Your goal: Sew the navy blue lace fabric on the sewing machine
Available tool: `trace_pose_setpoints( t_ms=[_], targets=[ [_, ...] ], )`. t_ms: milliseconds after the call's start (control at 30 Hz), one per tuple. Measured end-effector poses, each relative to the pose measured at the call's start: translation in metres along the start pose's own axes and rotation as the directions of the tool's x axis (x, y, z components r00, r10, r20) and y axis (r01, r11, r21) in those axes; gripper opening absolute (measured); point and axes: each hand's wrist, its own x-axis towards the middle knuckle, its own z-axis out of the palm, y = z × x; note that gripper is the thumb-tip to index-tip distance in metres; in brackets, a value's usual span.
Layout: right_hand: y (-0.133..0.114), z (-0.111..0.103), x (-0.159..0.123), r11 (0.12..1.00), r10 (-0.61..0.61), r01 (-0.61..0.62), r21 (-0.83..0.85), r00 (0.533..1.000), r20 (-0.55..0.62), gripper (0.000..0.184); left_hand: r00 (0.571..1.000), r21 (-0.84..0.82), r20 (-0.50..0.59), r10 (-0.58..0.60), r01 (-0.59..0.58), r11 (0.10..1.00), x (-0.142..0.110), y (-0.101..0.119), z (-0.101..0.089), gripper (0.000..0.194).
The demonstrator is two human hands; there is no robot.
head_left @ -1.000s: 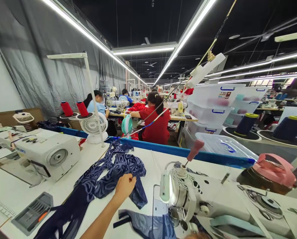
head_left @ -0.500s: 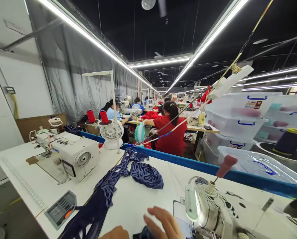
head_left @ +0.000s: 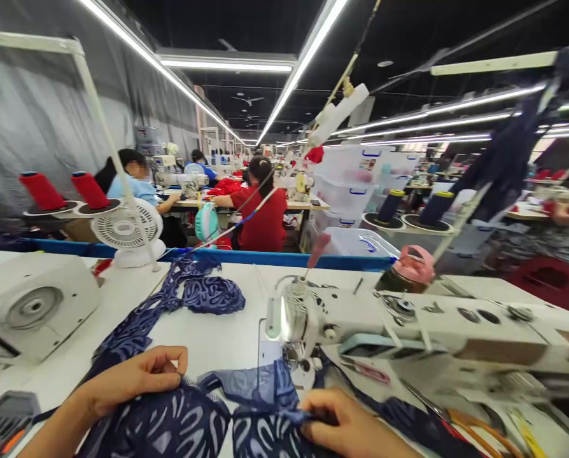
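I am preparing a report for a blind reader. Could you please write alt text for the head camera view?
Two bare hands, left hand and right hand, pinch navy patterned fabric on a white table before a white sewing machine. Beyond, a small fan, red thread cones and seated workers fill a long, brightly lit sewing hall.

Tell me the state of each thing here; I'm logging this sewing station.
Left hand: pinching the navy patterned fabric.
Right hand: gripping the same fabric near the needle.
Navy patterned fabric: bunched, lying on the white table.
Sewing machine: its lamp lit.
Desk fan: upright; spinning or not, cannot tell.
Red thread cones: upright on stands.
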Motion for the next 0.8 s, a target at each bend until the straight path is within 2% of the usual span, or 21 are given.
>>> trace_pose_setpoints(
  t_ms=[67,133,167,233,267,333,367,400,433,500,567,633,667,733,767,800],
  targets=[
    [0.012,0.002,0.007,0.989,0.139,-0.136,0.053,0.989,-0.059,0.012,0.996,0.261,-0.015,-0.093,0.094,0.961,0.014,-0.006,-0.005,0.03],
    [0.021,0.01,0.013,0.988,0.152,-0.148,0.039,0.982,-0.114,0.016,0.987,0.513,-0.127,-0.098,0.15,0.845,0.024,-0.011,0.001,0.019],
    [0.023,0.014,0.015,0.991,0.135,-0.133,0.028,0.984,-0.114,0.02,0.98,0.609,-0.195,-0.046,0.158,0.778,0.028,-0.011,0.009,0.02],
    [0.021,0.023,0.017,0.996,0.092,-0.09,0.023,0.993,-0.07,0.025,0.948,0.719,-0.283,0.143,0.112,0.686,0.035,-0.006,0.038,0.036],
    [0.017,0.026,0.016,0.998,0.067,-0.066,0.017,0.996,-0.055,0.026,0.94,0.742,-0.232,0.249,0.005,0.67,0.038,-0.001,0.057,0.049],
    [0.008,0.029,0.014,1.0,0.016,-0.016,-0.004,0.999,-0.044,0.019,0.919,0.672,-0.075,0.386,-0.24,0.701,0.044,0.014,0.097,0.077],
    [0.005,0.029,0.013,1.0,-0.006,0.005,-0.01,0.998,-0.062,0.014,0.919,0.631,-0.006,0.394,-0.302,0.714,0.046,0.022,0.113,0.08],
    [0.004,0.029,0.011,1.0,-0.023,0.023,-0.004,0.995,-0.096,0.009,0.933,0.61,0.006,0.359,-0.288,0.738,0.048,0.029,0.124,0.068],
    [0.005,0.029,0.01,0.999,-0.029,0.033,0.027,0.991,-0.133,0.007,0.948,0.605,-0.031,0.318,-0.235,0.761,0.049,0.035,0.13,0.049],
    [0.013,0.028,0.009,0.982,0.015,0.016,0.19,0.987,-0.162,0.009,0.96,0.593,-0.097,0.261,-0.155,0.79,0.049,0.043,0.128,0.022],
    [0.022,0.03,0.01,0.921,0.073,-0.026,0.388,0.992,-0.106,0.017,0.972,0.608,-0.11,0.209,-0.101,0.787,0.046,0.045,0.115,0.023],
    [0.027,0.034,0.012,0.872,0.084,-0.045,0.487,0.995,-0.058,0.023,0.983,0.626,-0.096,0.154,-0.06,0.778,0.045,0.041,0.107,0.016],
    [0.026,0.037,0.013,0.876,0.071,-0.034,0.48,0.996,-0.06,0.024,0.985,0.619,-0.085,0.148,-0.064,0.783,0.046,0.038,0.108,0.019],
    [0.024,0.044,0.016,0.912,0.035,0.002,0.41,0.996,-0.083,0.024,0.976,0.58,-0.055,0.209,-0.139,0.802,0.051,0.03,0.118,0.035],
    [0.023,0.048,0.017,0.93,0.025,0.014,0.367,0.994,-0.102,0.023,0.963,0.556,-0.04,0.265,-0.199,0.807,0.055,0.025,0.126,0.033],
    [0.023,0.052,0.018,0.945,0.02,0.022,0.326,0.992,-0.125,0.023,0.947,0.542,-0.037,0.32,-0.25,0.802,0.06,0.02,0.134,0.019]
  ],
)
